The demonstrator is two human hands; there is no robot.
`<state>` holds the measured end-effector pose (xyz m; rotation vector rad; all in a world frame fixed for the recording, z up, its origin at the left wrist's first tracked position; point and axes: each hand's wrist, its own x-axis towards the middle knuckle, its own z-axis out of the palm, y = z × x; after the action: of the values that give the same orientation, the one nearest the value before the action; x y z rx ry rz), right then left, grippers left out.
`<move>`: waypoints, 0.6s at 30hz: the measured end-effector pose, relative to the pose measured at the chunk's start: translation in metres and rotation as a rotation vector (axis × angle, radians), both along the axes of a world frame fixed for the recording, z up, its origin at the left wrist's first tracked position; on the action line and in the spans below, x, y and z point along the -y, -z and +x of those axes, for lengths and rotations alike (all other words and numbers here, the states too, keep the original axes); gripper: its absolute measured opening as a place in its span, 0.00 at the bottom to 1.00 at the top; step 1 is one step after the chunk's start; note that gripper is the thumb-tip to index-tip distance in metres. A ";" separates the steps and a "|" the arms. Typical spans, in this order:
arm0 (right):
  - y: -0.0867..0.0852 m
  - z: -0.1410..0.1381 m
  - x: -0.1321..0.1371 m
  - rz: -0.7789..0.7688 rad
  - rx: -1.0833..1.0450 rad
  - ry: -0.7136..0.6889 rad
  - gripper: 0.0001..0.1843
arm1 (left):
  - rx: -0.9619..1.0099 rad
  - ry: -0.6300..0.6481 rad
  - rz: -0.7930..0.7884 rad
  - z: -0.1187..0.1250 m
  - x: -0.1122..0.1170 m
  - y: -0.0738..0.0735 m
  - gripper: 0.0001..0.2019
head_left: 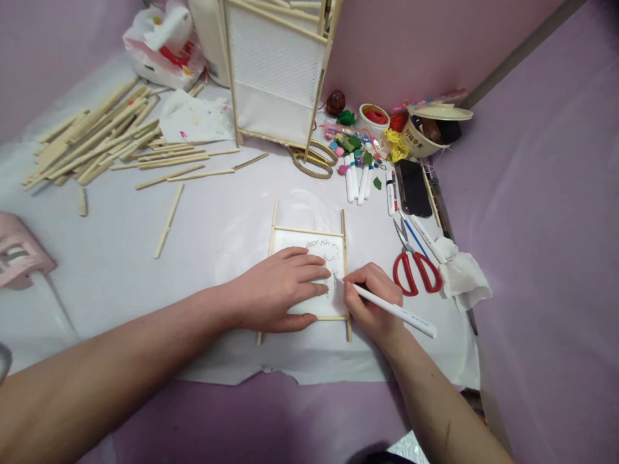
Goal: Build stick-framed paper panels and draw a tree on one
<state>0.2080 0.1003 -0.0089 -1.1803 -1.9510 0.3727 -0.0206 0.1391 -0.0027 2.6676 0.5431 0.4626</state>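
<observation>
While the left hand lay flat and released, fingers extended, on the drawing paper, the right hand grasped a white pen in a writing grip. The pen tip met the paper near its right edge, just beside the left fingertips. The paper, bearing a line sketch, lay under the left palm and fingers, directly left of the right hand, and was bordered by a frame of thin wooden sticks. The frame rested on a white sheet. Red-handled scissors and a crumpled tissue lay to the right of the right hand. Several markers lay farther ahead, and a pile of loose wooden sticks lay well apart, to the upper left.
</observation>
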 end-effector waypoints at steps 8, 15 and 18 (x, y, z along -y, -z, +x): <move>-0.002 0.000 0.000 0.004 -0.027 0.000 0.08 | -0.016 0.002 -0.001 0.000 0.000 -0.001 0.18; -0.003 0.001 0.001 -0.024 -0.058 0.012 0.08 | 0.001 0.002 -0.011 0.000 0.000 0.000 0.18; -0.004 0.000 0.000 -0.056 -0.059 0.008 0.08 | 0.007 -0.002 -0.016 0.000 0.000 0.000 0.18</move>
<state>0.2080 0.1002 -0.0049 -1.1988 -1.8950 0.4553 -0.0205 0.1391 -0.0026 2.6492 0.5455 0.4666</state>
